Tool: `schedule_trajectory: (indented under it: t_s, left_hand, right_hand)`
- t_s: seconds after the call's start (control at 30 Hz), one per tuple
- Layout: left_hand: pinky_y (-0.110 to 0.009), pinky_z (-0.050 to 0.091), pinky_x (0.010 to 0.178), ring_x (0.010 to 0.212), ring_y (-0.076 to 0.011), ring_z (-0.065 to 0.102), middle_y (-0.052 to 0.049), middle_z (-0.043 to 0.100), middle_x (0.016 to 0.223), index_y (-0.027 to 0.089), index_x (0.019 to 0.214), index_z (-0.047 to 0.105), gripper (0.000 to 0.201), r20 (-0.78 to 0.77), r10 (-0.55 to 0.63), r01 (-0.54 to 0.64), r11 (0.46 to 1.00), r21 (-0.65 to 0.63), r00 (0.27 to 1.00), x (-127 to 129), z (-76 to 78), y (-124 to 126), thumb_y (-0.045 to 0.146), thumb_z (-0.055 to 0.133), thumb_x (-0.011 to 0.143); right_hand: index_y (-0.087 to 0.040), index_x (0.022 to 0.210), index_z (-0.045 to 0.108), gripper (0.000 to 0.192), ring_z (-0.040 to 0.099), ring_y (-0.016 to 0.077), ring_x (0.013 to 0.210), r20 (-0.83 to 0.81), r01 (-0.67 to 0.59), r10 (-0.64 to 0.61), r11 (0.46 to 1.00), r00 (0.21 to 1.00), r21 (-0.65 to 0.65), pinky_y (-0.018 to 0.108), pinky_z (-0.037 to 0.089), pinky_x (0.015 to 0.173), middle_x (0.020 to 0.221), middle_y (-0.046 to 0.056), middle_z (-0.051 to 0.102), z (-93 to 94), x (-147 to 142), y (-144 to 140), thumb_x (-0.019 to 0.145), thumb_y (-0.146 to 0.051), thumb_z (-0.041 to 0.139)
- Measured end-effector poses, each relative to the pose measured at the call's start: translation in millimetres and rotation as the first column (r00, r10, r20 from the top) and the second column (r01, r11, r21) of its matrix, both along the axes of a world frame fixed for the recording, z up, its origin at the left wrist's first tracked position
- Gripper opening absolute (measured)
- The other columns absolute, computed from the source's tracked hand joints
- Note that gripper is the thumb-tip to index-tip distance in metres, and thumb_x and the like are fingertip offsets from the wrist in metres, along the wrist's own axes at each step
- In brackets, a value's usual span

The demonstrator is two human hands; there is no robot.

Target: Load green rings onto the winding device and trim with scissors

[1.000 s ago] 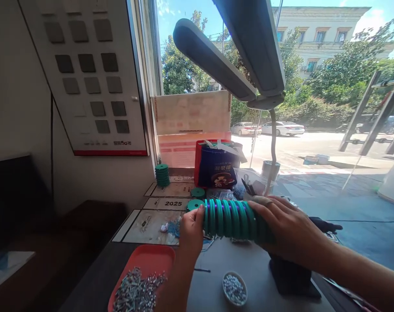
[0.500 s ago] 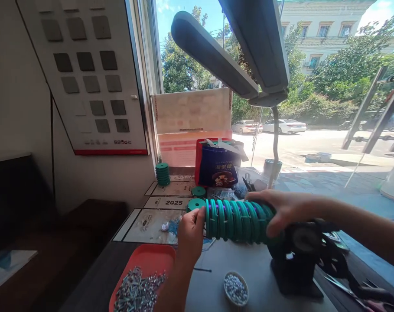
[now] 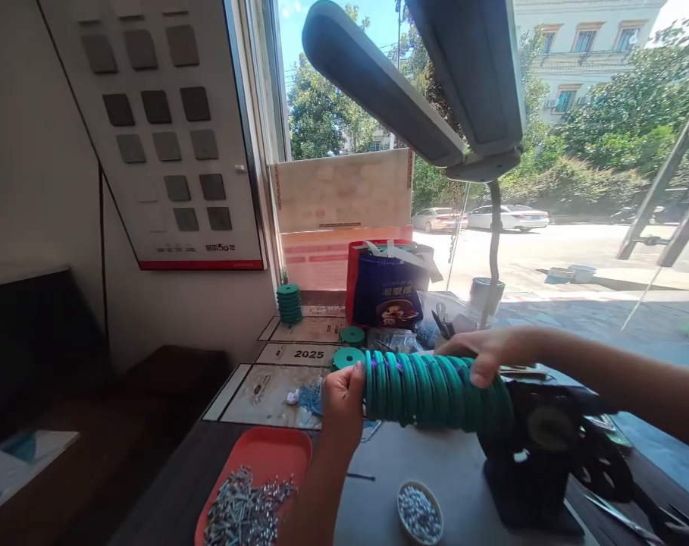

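Hands pinch a sideways row of teal plastic rings [image 3: 435,389] above the grey table [image 3: 378,493]: left hand [image 3: 342,402] pressed on one end, right hand [image 3: 488,355] gripping the top. Looser pressure could spill rings.

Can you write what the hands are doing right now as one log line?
left hand: grip on end of green ring stack | right hand: on top of stack | black machine: at stack's right end

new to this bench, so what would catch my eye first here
The long row of teal rings held level at centre, the left hand capping its left end and the right hand lying over the top. Next, the red tray of metal screws at bottom left, and the grey lamp overhead.
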State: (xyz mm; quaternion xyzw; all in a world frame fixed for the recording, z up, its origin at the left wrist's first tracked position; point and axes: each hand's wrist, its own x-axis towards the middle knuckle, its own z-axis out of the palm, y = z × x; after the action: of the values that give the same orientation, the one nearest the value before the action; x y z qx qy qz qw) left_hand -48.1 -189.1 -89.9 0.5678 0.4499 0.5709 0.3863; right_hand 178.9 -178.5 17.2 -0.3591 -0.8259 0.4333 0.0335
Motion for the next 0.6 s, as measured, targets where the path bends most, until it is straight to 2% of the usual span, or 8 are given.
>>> schedule_trajectory:
  t_s: [0.07,0.2,0.23,0.33,0.37,0.4,0.47,0.6]
  left_hand:
    - [-0.02,0.022,0.046,0.053,-0.0078,0.022,0.004,0.026,0.052,0.017,0.05,0.035,0.052,-0.025,-0.021,0.021,1.0,0.016,0.999,-3.2,2.7,-1.5,0.063,0.041,0.073]
    - [-0.019,0.024,0.047,0.054,-0.0083,0.025,0.003,0.03,0.053,0.016,0.051,0.04,0.05,-0.068,-0.039,0.038,0.999,-0.007,0.997,-8.8,11.3,-7.3,0.061,0.046,0.072]
    - [-0.019,0.024,0.047,0.054,-0.0083,0.026,0.003,0.031,0.053,0.016,0.051,0.04,0.049,-0.074,-0.04,0.039,0.999,-0.019,0.996,-9.3,12.8,-8.3,0.06,0.047,0.072]
    - [-0.019,0.026,0.048,0.055,-0.0085,0.028,0.003,0.033,0.053,0.015,0.051,0.042,0.048,-0.074,-0.019,0.016,0.999,-0.042,0.997,-7.5,14.2,-7.6,0.058,0.049,0.072]
    - [-0.019,0.026,0.048,0.055,-0.0086,0.028,0.003,0.034,0.053,0.015,0.051,0.042,0.048,-0.067,-0.008,0.005,0.999,-0.044,0.998,-6.1,13.7,-6.4,0.058,0.049,0.071]
    - [-0.019,0.026,0.048,0.055,-0.0085,0.027,0.003,0.033,0.053,0.015,0.051,0.042,0.048,-0.058,0.0,-0.003,0.999,-0.046,0.998,-4.4,13.1,-4.8,0.058,0.049,0.071]
    - [-0.019,0.024,0.046,0.054,-0.0081,0.025,0.003,0.03,0.052,0.016,0.05,0.039,0.049,-0.035,0.009,-0.011,0.999,-0.046,0.999,-1.0,11.9,-1.1,0.059,0.047,0.071]
    - [-0.019,0.025,0.045,0.051,-0.0074,0.024,0.004,0.03,0.049,0.017,0.047,0.036,0.05,0.003,-0.005,0.005,1.0,-0.029,1.0,4.0,11.8,4.6,0.06,0.048,0.069]
  right_hand:
    - [-0.012,0.09,0.06,0.038,0.063,0.0177,0.076,0.005,0.009,-0.009,0.999,1.0,-0.037,0.027,0.048,0.065,0.083,0.004,0.065,4.9,-0.6,2.6,0.068,-0.036,0.04]
    - [-0.014,0.101,0.056,0.047,0.058,0.023,0.083,-0.007,0.207,-0.214,0.937,0.977,0.282,0.035,0.047,0.072,0.093,0.007,0.061,-10.3,-3.1,-25.5,0.057,-0.03,0.062]
    - [-0.014,0.104,0.054,0.053,0.055,0.0262,0.089,-0.026,0.26,-0.277,0.858,0.96,0.443,0.04,0.044,0.079,0.096,0.01,0.059,-18.6,-4.4,-35.4,0.054,-0.028,0.066]
    - [-0.009,0.113,0.052,0.06,0.05,0.0303,0.099,-0.092,0.197,-0.308,0.329,0.947,0.924,0.049,0.034,0.092,0.102,0.016,0.058,-42.2,-7.4,-56.5,0.057,-0.023,0.067]
    - [-0.008,0.115,0.051,0.061,0.05,0.03,0.099,-0.094,0.161,-0.283,0.222,0.955,0.962,0.049,0.034,0.093,0.103,0.016,0.058,-46.0,-7.1,-58.5,0.058,-0.023,0.067]
    - [-0.007,0.115,0.051,0.061,0.051,0.0291,0.098,-0.092,0.148,-0.262,0.203,0.961,0.968,0.048,0.035,0.092,0.102,0.016,0.058,-46.4,-6.0,-57.6,0.058,-0.024,0.067]
    - [-0.01,0.11,0.054,0.062,0.054,0.0268,0.091,-0.074,0.169,-0.26,0.366,0.963,0.915,0.044,0.04,0.086,0.097,0.013,0.059,-37.4,-1.2,-47.2,0.055,-0.034,0.071]
    - [-0.016,0.1,0.058,0.049,0.059,0.018,0.079,0.05,0.115,-0.135,0.949,0.99,0.293,0.03,0.047,0.069,0.09,0.004,0.062,-3.3,10.9,-6.2,0.059,-0.042,0.068]
